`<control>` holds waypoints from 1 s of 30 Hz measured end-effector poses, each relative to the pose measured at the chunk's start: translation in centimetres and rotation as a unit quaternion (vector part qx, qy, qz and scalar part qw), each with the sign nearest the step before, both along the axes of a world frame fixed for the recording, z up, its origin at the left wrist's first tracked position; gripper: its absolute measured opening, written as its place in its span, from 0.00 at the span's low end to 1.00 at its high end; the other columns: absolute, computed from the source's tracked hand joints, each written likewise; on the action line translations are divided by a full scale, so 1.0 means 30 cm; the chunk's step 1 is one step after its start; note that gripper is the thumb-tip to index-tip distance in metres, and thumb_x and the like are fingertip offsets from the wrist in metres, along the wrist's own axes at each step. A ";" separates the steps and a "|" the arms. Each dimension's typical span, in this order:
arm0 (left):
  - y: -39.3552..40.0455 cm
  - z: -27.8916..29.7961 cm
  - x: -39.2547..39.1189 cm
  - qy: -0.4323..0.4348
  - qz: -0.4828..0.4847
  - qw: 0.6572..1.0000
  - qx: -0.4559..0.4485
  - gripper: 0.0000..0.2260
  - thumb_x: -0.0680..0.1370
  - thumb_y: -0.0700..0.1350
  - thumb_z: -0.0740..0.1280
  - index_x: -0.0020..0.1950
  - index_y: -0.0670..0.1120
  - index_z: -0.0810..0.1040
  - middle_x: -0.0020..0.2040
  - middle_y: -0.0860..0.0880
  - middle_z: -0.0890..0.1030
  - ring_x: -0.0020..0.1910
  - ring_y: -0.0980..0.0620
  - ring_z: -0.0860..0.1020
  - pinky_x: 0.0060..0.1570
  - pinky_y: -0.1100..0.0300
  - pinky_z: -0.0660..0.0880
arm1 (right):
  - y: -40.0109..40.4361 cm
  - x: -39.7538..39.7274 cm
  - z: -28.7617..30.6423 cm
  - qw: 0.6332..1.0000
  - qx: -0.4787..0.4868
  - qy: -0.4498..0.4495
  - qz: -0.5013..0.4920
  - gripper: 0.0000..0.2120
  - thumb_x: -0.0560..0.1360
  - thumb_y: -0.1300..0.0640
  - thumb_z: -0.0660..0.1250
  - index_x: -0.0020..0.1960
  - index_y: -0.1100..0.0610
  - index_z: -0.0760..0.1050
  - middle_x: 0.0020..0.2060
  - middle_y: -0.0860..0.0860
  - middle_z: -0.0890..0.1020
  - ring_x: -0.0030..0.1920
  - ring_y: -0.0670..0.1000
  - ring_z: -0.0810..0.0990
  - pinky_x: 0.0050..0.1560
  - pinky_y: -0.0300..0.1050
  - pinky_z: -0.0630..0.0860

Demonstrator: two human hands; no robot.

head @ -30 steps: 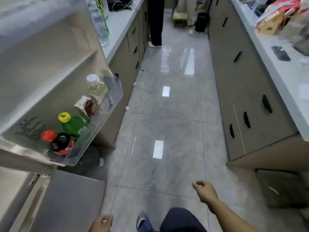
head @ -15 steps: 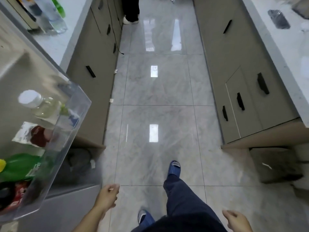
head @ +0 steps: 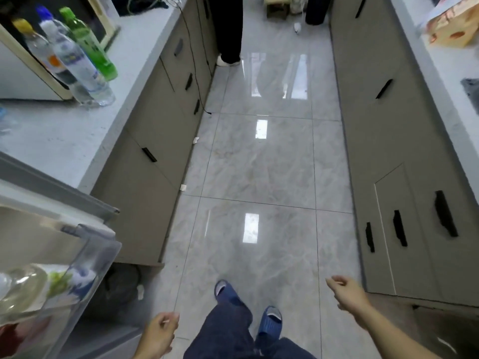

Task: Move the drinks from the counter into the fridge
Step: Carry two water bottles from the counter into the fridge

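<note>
both hands empty, walking down the kitchen aisle toward the bottles on the counter.

compared with half a second ago the view has tipped up: the fridge door shelf point(head: 85, 275) now sits lower left, showing only a pale bottle point(head: 23, 286) and a red one under it, and the counter's drinks have come fully into sight. the left hand point(head: 159, 335) hangs low with fingers loosely curled, holding nothing; the right hand point(head: 348, 294) has swung up and forward, fingers relaxed and partly bent, touching nothing. two blue slippers point(head: 269, 322) step on the grey tiles. farther on, three bottles stand together on the left counter point(head: 77, 136): a yellow-capped bottle point(head: 39, 47), a blue-capped bottle point(head: 75, 60) and a green bottle point(head: 90, 45). beyond them another person's dark trouser legs point(head: 228, 27) stand by the cabinets.
</note>
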State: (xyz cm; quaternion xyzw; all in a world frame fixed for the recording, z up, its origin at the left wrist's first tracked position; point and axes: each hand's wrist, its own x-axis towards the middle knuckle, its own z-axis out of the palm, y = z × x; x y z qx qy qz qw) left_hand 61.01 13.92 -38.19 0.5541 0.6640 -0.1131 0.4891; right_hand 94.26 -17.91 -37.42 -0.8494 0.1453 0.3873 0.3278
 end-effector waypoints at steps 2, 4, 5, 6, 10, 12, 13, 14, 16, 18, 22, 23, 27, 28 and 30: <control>0.037 -0.026 0.009 0.018 0.020 1.000 0.004 0.09 0.77 0.48 0.70 0.45 0.43 0.79 0.39 0.40 0.83 0.33 0.45 0.77 0.35 0.58 0.74 | 0.129 0.093 -0.002 0.999 0.008 -0.008 0.037 0.17 0.78 0.51 0.69 0.61 0.59 0.77 0.48 0.53 0.81 0.49 0.56 0.80 0.56 0.55 0.78; 0.086 -0.065 0.025 0.036 0.029 0.999 0.012 0.08 0.77 0.47 0.70 0.43 0.43 0.79 0.39 0.39 0.82 0.35 0.45 0.78 0.38 0.56 0.76 | 0.246 0.168 -0.010 0.998 0.012 0.002 0.069 0.16 0.78 0.51 0.69 0.61 0.59 0.76 0.50 0.54 0.80 0.48 0.54 0.79 0.54 0.53 0.77; 0.114 -0.086 0.041 0.038 0.028 0.999 0.009 0.08 0.78 0.45 0.70 0.42 0.42 0.80 0.40 0.39 0.82 0.38 0.44 0.79 0.42 0.53 0.77 | 0.301 0.202 -0.014 0.996 0.013 0.005 0.083 0.16 0.78 0.51 0.69 0.61 0.59 0.76 0.50 0.55 0.80 0.46 0.53 0.77 0.51 0.51 0.76; 0.146 -0.105 0.056 0.041 0.034 0.999 0.001 0.08 0.78 0.44 0.70 0.40 0.42 0.80 0.41 0.39 0.82 0.40 0.43 0.80 0.47 0.51 0.77 | 0.354 0.235 -0.016 0.995 0.010 0.005 0.096 0.16 0.78 0.51 0.69 0.61 0.59 0.76 0.50 0.55 0.80 0.44 0.53 0.76 0.48 0.49 0.75; 0.287 -0.159 0.142 0.058 0.074 0.994 -0.048 0.08 0.75 0.45 0.72 0.40 0.42 0.80 0.39 0.39 0.82 0.43 0.38 0.81 0.53 0.48 0.77 | 0.561 0.363 -0.003 0.991 -0.008 0.024 0.130 0.14 0.78 0.51 0.68 0.57 0.59 0.76 0.38 0.52 0.75 0.35 0.52 0.72 0.34 0.43 0.71; 0.352 -0.170 0.219 0.035 0.092 0.994 -0.050 0.09 0.72 0.46 0.73 0.42 0.41 0.80 0.40 0.37 0.82 0.42 0.37 0.81 0.51 0.46 0.77 | 0.671 0.427 0.008 0.989 -0.011 0.022 0.145 0.13 0.77 0.51 0.68 0.56 0.59 0.77 0.36 0.52 0.75 0.34 0.52 0.72 0.31 0.42 0.69; 0.379 -0.165 0.258 0.025 0.098 0.994 -0.042 0.09 0.73 0.48 0.72 0.43 0.42 0.80 0.41 0.39 0.82 0.39 0.39 0.80 0.45 0.48 0.78 | 0.725 0.462 0.010 0.988 -0.008 0.019 0.154 0.12 0.77 0.51 0.68 0.54 0.59 0.77 0.36 0.52 0.76 0.34 0.52 0.72 0.31 0.42 0.69; 0.402 -0.147 0.302 0.019 0.106 0.994 -0.036 0.09 0.74 0.49 0.70 0.44 0.44 0.80 0.41 0.41 0.83 0.36 0.42 0.79 0.38 0.52 0.78 | 0.774 0.499 0.013 0.986 -0.007 0.017 0.166 0.11 0.78 0.51 0.68 0.53 0.58 0.77 0.36 0.53 0.76 0.34 0.52 0.72 0.31 0.42 0.70; 0.445 -0.106 0.391 0.002 0.134 0.990 -0.031 0.08 0.76 0.50 0.67 0.45 0.45 0.80 0.41 0.43 0.83 0.32 0.46 0.76 0.30 0.60 0.73 | 0.864 0.572 0.029 0.982 -0.013 0.020 0.185 0.09 0.78 0.51 0.68 0.51 0.57 0.77 0.36 0.53 0.76 0.35 0.52 0.73 0.32 0.42 0.70; 0.494 -0.066 0.472 -0.015 0.149 0.988 -0.026 0.08 0.77 0.50 0.67 0.45 0.46 0.79 0.42 0.44 0.82 0.33 0.47 0.75 0.32 0.60 0.70 | 0.953 0.648 0.043 0.978 -0.013 0.015 0.210 0.09 0.77 0.54 0.70 0.49 0.60 0.77 0.33 0.54 0.76 0.32 0.53 0.72 0.31 0.41 0.68; 0.562 -0.023 0.608 -0.036 0.171 0.984 -0.020 0.08 0.77 0.50 0.67 0.46 0.46 0.79 0.39 0.48 0.79 0.36 0.52 0.74 0.38 0.59 0.69 | 1.118 0.810 0.032 0.963 -0.017 0.001 0.268 0.11 0.73 0.59 0.74 0.47 0.67 0.79 0.35 0.57 0.80 0.35 0.55 0.76 0.42 0.45 0.74; 0.572 -0.010 0.639 -0.037 0.193 0.980 -0.015 0.08 0.78 0.50 0.66 0.47 0.46 0.79 0.40 0.49 0.80 0.36 0.52 0.75 0.38 0.60 0.69 | 1.154 0.847 0.021 0.960 -0.024 -0.006 0.280 0.10 0.73 0.60 0.75 0.46 0.68 0.80 0.38 0.58 0.82 0.38 0.57 0.79 0.46 0.47 0.75; 0.581 0.060 0.748 -0.012 0.263 0.965 0.002 0.09 0.80 0.53 0.64 0.49 0.48 0.78 0.48 0.50 0.82 0.46 0.48 0.80 0.45 0.56 0.76 | 1.318 1.012 -0.004 0.934 -0.028 -0.032 0.354 0.09 0.69 0.66 0.77 0.34 0.67 0.78 0.32 0.60 0.83 0.42 0.60 0.82 0.46 0.45 0.75; 0.572 0.078 0.773 -0.003 0.284 0.959 0.012 0.10 0.80 0.53 0.64 0.48 0.48 0.78 0.47 0.48 0.82 0.49 0.45 0.81 0.47 0.54 0.77 | 1.364 1.051 -0.027 0.922 -0.028 -0.041 0.383 0.12 0.68 0.71 0.76 0.30 0.67 0.76 0.29 0.60 0.80 0.42 0.62 0.81 0.44 0.39 0.74; 0.538 0.103 0.823 0.026 0.303 0.952 0.035 0.08 0.79 0.52 0.65 0.48 0.48 0.78 0.49 0.46 0.83 0.53 0.44 0.81 0.50 0.54 0.76 | 1.485 1.118 -0.066 0.896 -0.023 -0.052 0.439 0.16 0.67 0.74 0.74 0.25 0.66 0.73 0.27 0.58 0.77 0.43 0.66 0.81 0.37 0.34 0.70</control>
